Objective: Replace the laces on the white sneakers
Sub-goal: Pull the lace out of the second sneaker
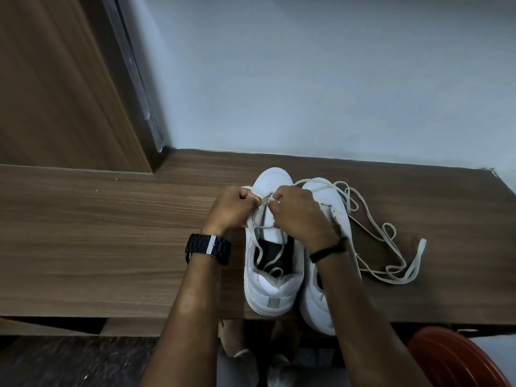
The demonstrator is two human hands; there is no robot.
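Two white sneakers (275, 241) side by side on wooden shelf (111, 233); left hand (233, 209) and right hand (300, 210) close together, both pinching lace (268, 203) over left sneaker's eyelets; loose lace (391, 247) beside right sneaker

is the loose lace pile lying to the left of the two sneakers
No, the loose lace lies on the wooden table to the right of the right sneaker, while both hands work on the left sneaker.

Wood-grain desk (97, 233), far edge against the wall. Two white sneakers (272, 286) side by side near the front edge, heels overhanging it, toes toward the wall. Loose cream lace (391, 247) tangled on the desk beside the right sneaker, toward the right edge.
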